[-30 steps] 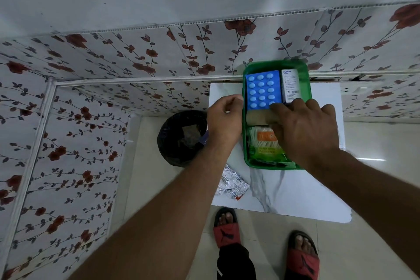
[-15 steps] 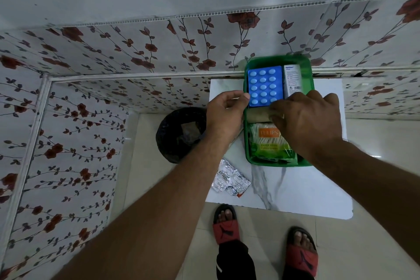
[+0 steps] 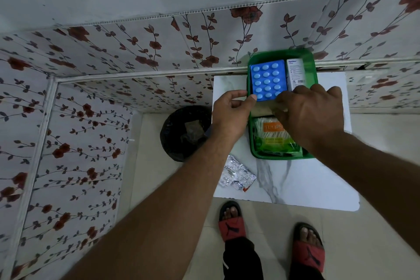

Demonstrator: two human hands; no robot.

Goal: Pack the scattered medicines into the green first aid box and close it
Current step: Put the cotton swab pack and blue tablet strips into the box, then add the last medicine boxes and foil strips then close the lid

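The green first aid box lies open on the white marble table against the wall. Inside are a blue blister pack, a white carton, a beige roll and a pack of cotton buds. My left hand pinches the box's left wall beside the roll. My right hand lies over the box's middle, its fingers closed on the beige roll and hiding most of it. A silver blister strip lies outside the box at the table's left front edge.
A black bin stands on the floor just left of the table. Flowered wall panels close in the back and left. My feet in red sandals are in front of the table.
My left thumb has slid a little further onto the box's left wall. My right hand stays on the beige roll, pressed slightly lower into the box.
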